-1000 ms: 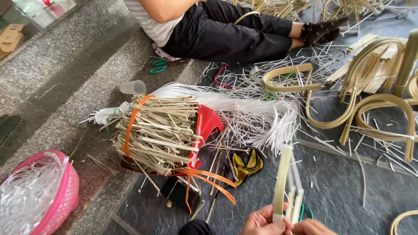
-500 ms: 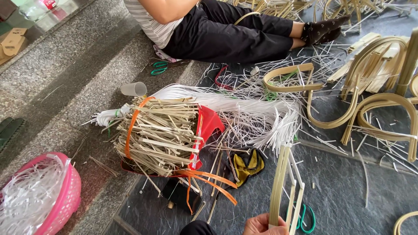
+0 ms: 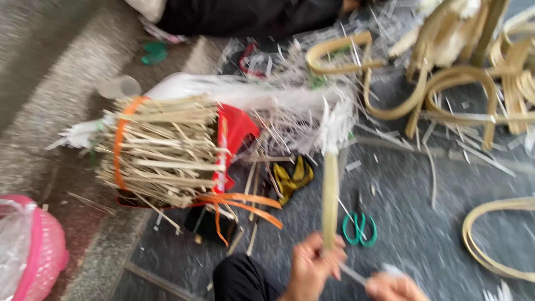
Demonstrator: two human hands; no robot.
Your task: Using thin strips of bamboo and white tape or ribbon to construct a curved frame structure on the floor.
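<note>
Head view, overall: I look down on a dark floor (image 3: 423, 223) littered with pale slivers and trimmings; the frame is smeared by motion.
Left hand (image 3: 313, 266): low in the middle of the frame, clenched around the lower end of a bamboo strip (image 3: 330, 189).
Bamboo strip: a flat, pale green-yellow strip standing nearly upright from my left hand, its top reaching the frayed white fibres above.
Right hand (image 3: 394, 285): at the bottom edge, just right of the left hand, pinching a thin pale sliver (image 3: 353, 274) that runs towards the left hand; blur keeps me from telling exactly how the fingers sit.
Scissors (image 3: 359, 228): teal-handled, lying on the floor just right of the strip, apart from both hands.
Bundle of bamboo sticks (image 3: 161, 147): a thick bundle lying on its side at centre left, bound with an orange band (image 3: 120, 139), with red plastic at its right end.
White fibre bundle (image 3: 267, 103): a long sheaf of white strands lying behind the stick bundle, fanning out to the right.
Curved bamboo hoops (image 3: 446, 89): several bent loops piled at upper right; one more curves in at the right edge.
Pink basket (image 3: 42, 251): at lower left, holding clear plastic.
Other person (image 3: 245, 14): dark trousers seated on the floor at the top edge.
</note>
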